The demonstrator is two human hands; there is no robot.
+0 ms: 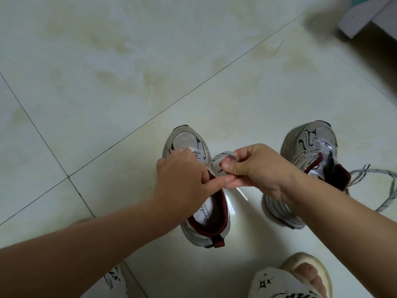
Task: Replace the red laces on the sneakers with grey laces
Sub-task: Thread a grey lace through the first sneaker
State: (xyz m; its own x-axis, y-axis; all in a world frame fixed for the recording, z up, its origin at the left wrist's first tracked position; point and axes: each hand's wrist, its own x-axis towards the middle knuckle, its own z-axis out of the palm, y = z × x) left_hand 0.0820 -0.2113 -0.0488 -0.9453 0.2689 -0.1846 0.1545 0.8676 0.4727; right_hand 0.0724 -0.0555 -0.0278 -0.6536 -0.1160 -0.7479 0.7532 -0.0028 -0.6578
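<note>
right hand grip: thumb and fingers pinched on the pulled-up tongue of the near sneaker, holding it up and to the right. left hand grip: fingers curled down at the eyelet area, thumb tip meeting the right fingers; it looks pinched on something small there, probably a lace end, but the lace itself is hidden under the hand so can't confirm. near sneaker stands upright on the floor between the forearms, toe pointing away, dark red collar lining and printed insole showing, no red lace visible on it. second sneaker sits to the right, partly behind the right wrist, with a grey lace trailing loose off its far side onto the floor. no red laces in view anywhere

step, as judged: red lace removal seems done, now prepping or starting grey lace threading on the near sneaker, tongue held clear to expose eyelets

next move calls for: keeping the tongue back, aiming the lace tip into the lowest eyelet, pulling through evenly both sides; needs fine pinch control since the hands crowd the eyelets
</note>
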